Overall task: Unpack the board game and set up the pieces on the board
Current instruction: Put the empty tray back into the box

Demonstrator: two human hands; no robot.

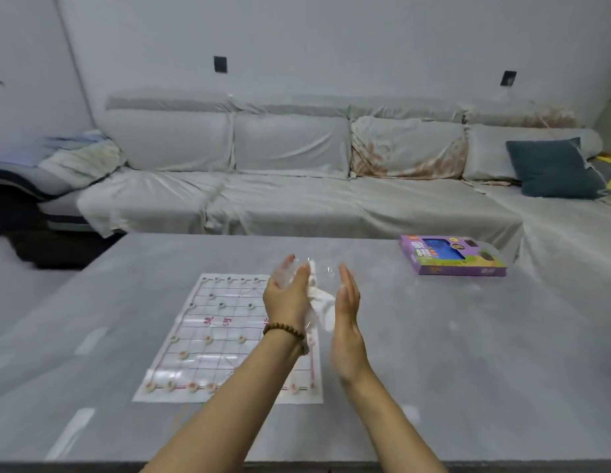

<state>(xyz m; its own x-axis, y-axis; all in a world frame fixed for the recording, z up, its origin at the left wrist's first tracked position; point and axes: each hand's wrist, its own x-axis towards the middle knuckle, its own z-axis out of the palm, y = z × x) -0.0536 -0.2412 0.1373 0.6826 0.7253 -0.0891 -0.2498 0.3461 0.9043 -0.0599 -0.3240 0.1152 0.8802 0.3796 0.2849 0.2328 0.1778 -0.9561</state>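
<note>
Board (pixel 201 339) lies on the tabletop (pixel 433 336), near and left, partly under my left arm, its pieces (pixel 183 354) seemingly all placed. I judge I'm tidying up: my left hand (pixel 286 298) and right hand (pixel 346 303) press the clear bag (pixel 319 302) between flat palms, fingers (pixel 345 279) straight. Next, stow it in the box (pixel 454 256), far right.

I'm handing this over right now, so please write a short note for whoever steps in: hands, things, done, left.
Left hand and right hand: flat, raised over the grey table, pressing a crumpled clear plastic bag between the palms.
White paper game board: flat on the table, small round pale pieces at both ends.
Purple cardboard game box: far right.
Done: unpacking, visible pieces placed.
Left: set the bag down; check the board's right side, hidden by the arms.
</note>
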